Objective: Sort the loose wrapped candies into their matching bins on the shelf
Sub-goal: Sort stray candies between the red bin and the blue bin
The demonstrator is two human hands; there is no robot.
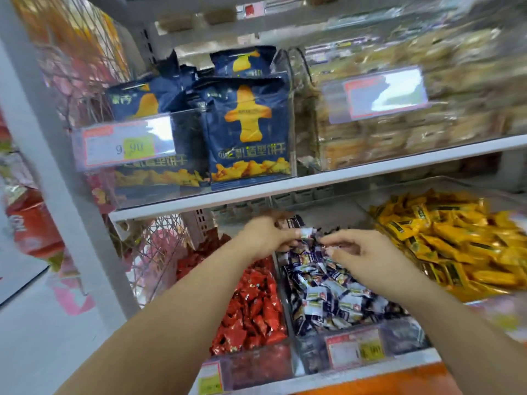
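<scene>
Red candies (251, 306) wear crinkled, glossy foil. Blue-and-white candies (328, 297) and yellow candies (456, 246) sit in shiny plastic film. Bins (310, 357) are clear, smooth plastic. Navy biscuit bags (248, 132) look glossy. The shelf edge (370, 172) is smooth matt white.

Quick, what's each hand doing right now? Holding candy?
Left hand: holds blue-and-white candies.
Right hand: fingertips over the middle bin; grip too blurred to tell.

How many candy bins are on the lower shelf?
3: a clear plastic bin of red wrapped candies at left; a clear bin of blue-and-white candies in the middle; a clear bin of yellow candies at right. More may lie beyond the frame.
</scene>
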